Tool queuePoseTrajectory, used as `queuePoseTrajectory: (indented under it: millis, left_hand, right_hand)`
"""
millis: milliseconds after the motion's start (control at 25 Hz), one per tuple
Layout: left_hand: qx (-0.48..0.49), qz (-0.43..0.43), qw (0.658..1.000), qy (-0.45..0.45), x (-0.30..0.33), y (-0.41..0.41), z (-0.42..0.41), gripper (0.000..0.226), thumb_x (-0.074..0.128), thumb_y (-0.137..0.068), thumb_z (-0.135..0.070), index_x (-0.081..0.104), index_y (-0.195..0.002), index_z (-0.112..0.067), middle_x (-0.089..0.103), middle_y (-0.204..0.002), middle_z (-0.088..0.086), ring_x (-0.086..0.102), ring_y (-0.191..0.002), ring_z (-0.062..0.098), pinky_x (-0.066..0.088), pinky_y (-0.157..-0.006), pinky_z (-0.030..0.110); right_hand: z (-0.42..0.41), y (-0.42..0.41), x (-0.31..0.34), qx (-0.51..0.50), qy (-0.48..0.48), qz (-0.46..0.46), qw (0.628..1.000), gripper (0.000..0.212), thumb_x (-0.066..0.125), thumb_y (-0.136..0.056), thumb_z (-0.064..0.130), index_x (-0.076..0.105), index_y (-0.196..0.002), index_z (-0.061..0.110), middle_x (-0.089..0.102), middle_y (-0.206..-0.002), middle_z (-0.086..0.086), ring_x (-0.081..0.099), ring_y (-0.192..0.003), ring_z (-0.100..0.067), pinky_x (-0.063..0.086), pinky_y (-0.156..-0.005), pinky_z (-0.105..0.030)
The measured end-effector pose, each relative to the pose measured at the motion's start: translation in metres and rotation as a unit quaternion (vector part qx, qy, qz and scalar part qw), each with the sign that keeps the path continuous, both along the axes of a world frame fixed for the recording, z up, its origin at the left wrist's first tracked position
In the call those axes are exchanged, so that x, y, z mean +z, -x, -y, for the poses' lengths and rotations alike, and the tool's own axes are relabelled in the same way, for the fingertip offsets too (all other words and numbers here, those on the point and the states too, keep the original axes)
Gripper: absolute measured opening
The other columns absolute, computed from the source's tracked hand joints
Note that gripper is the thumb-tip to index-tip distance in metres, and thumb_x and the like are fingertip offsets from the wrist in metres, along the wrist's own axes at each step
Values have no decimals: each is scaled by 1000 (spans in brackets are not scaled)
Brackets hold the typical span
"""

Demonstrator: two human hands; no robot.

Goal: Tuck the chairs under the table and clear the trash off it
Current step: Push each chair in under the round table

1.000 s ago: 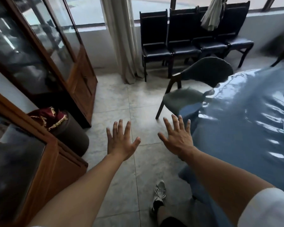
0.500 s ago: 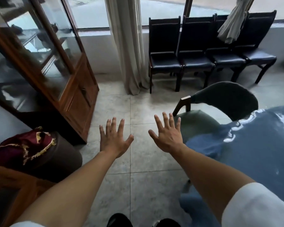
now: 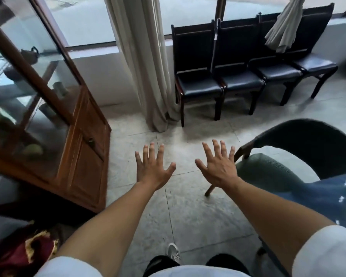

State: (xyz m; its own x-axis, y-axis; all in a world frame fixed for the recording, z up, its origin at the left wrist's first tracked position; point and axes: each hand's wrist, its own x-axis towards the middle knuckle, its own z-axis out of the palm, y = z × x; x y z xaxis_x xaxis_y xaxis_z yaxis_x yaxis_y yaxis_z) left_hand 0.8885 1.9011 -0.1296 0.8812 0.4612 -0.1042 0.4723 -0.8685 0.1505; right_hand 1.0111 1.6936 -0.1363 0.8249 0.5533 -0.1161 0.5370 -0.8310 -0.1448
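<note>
You are coming closer to the green chair [image 3: 272, 172] than a moment ago; it is now standing just beside your right hand [image 3: 218, 168], so the tucking step is probably about to begin. The chair is partly pulled out from the table with the blue cover [image 3: 328, 198]. Your left hand [image 3: 152, 170] and right hand are stretching forward over the tiled floor [image 3: 178, 220], fingers spread, apart, holding nothing. Trash is not showing here.
</note>
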Motion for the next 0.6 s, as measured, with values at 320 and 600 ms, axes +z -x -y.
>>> queuePoseTrajectory:
  millis: [320,600]
  left_hand:
    - [-36,-13,999,12,-17,-144,-95,96,6,-80,-78,4,-163,-29,-2,-171,9,-11,-157,27,-12,-123,58]
    - [-71,-34,997,-8,-30,-330,-121,84,26,-95,-71,3,-163,-29,-5,-172,8,-12,-158,26,-13,-124,56]
  right_hand:
    - [-79,-128,-22,-47,5,-19,999,80,9,-95,74,-3,-162,32,-8,-171,-10,-14,-156,-35,-10,-122,-63]
    - [-108,-296,-48,-85,-25,-44,995,78,18,-98,72,1,-162,32,-6,-171,-10,-13,-157,-33,-13,-122,-62]
